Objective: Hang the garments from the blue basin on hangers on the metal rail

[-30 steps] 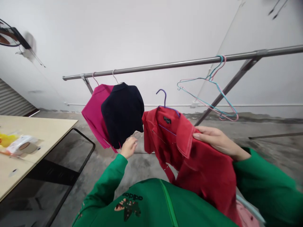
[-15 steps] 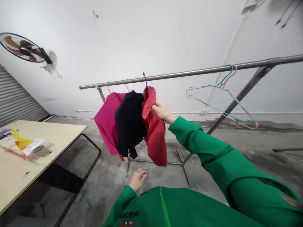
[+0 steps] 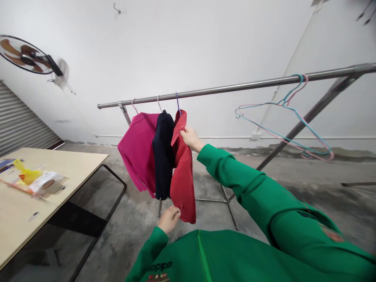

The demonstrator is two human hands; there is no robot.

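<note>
My right hand (image 3: 190, 138) is closed on the collar area of a red jacket (image 3: 183, 176), which hangs from a purple hanger (image 3: 178, 102). That hanger's hook meets the metal rail (image 3: 229, 89). Just left of the red jacket hang a dark navy garment (image 3: 162, 156), seen nearly edge-on, and a magenta top (image 3: 138, 149), each on its own hanger. Low down near the jacket's hem is my left hand (image 3: 169, 220), its fingers curled together with nothing visible in them.
Farther right on the rail hang a blue hanger (image 3: 308, 122) and a pink hanger (image 3: 331, 156), overlapping. A slanting rack leg (image 3: 305, 123) stands behind them. At left, a wooden table (image 3: 85, 156) holds a yellow bag (image 3: 29, 176) and a tape roll (image 3: 52, 186). A fan (image 3: 28, 55) is on the wall.
My right hand has shifted slightly left with the red jacket, and the purple hook now sits at the rail. The navy garment has turned narrower. My left hand has barely moved.
</note>
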